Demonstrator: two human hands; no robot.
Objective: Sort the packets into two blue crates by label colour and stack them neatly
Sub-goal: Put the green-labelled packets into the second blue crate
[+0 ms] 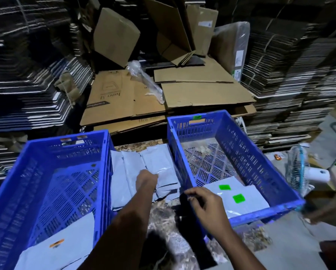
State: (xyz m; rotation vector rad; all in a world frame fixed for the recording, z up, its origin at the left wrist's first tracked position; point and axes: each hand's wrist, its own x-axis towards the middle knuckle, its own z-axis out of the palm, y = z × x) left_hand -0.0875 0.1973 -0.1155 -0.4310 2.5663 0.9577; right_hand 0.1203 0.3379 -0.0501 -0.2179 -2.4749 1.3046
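Two blue crates stand on the floor. The left crate (36, 151) holds grey packets, and the top one has an orange label (56, 243). The right crate (258, 156) holds two grey packets with green labels (238, 198). Between the crates lies a spread pile of grey packets (153, 162), label sides hidden. My left hand (146, 181) reaches down onto this pile, fingers hidden behind the hand. My right hand (204, 199) hovers at the right crate's near left corner with fingers loosely curled; whether it holds anything is unclear.
Flattened cardboard sheets (182, 94) and boxes are piled behind the crates. Tall stacks of folded cartons (291, 75) line both sides. A small fan (297, 170) lies right of the right crate. Patterned floor shows between the crates near me.
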